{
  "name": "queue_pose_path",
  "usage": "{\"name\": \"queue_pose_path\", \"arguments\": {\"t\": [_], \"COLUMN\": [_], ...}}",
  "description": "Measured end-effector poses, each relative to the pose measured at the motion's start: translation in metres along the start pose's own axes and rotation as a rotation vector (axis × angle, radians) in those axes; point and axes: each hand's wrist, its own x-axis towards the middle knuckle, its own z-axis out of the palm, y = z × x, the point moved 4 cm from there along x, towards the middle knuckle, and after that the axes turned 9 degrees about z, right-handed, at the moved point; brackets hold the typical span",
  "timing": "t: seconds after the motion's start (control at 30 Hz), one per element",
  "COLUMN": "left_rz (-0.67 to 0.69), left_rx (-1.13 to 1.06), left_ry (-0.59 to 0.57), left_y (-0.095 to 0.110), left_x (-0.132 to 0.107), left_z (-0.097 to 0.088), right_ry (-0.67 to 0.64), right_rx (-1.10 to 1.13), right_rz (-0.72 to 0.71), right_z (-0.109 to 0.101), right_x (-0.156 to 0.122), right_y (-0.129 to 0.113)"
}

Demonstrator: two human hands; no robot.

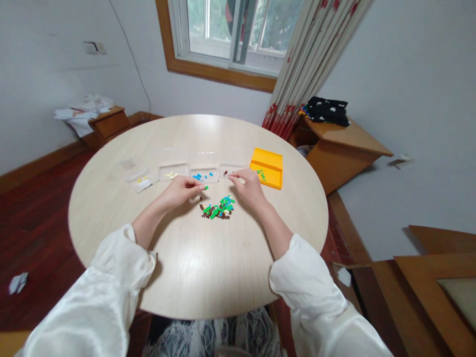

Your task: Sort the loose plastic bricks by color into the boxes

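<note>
My left hand [181,191] pinches a small green building brick [206,188] between thumb and fingertips, just above the loose pile. The pile of small building bricks [217,209], mixed green, brown, blue and pale yellow, lies between my hands. My right hand [248,186] is at the front of a clear box [223,171] with a few brown bricks in it. Its thumb and fingers are pinched together, and whatever they may hold is too small to make out. Left of that box stand a clear box [217,178] with blue bricks and another clear box [160,174] with pale yellow ones.
An open yellow box [273,157] with green bricks stands right of the clear boxes. A small clear plastic bag [143,184] with white and yellow contents lies at the left. All rest on a round wooden table [189,277]. A wooden cabinet [344,148] stands behind, right.
</note>
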Motion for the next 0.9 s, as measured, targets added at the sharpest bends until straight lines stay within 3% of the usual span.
{"name": "queue_pose_path", "arguments": {"t": [0.1,0.2,0.47,0.9], "left_rz": [0.017,0.027,-0.023,0.002], "left_rx": [-0.010,-0.011,-0.009,0.047], "left_ry": [-0.007,-0.022,-0.078,-0.056], "left_y": [0.002,0.004,0.012,0.006], "left_x": [0.000,0.000,-0.003,-0.001], "left_z": [0.001,0.003,0.009,0.006], "right_ry": [-0.152,-0.183,-0.157,-0.135], "right_rx": [0.080,0.097,0.076,0.079], "right_rz": [-0.175,-0.193,-0.189,-0.175], "right_z": [0.019,0.024,0.023,0.022], "right_x": [-0.015,-0.023,-0.023,-0.024], "right_y": [-0.034,-0.047,-0.048,-0.047]}}
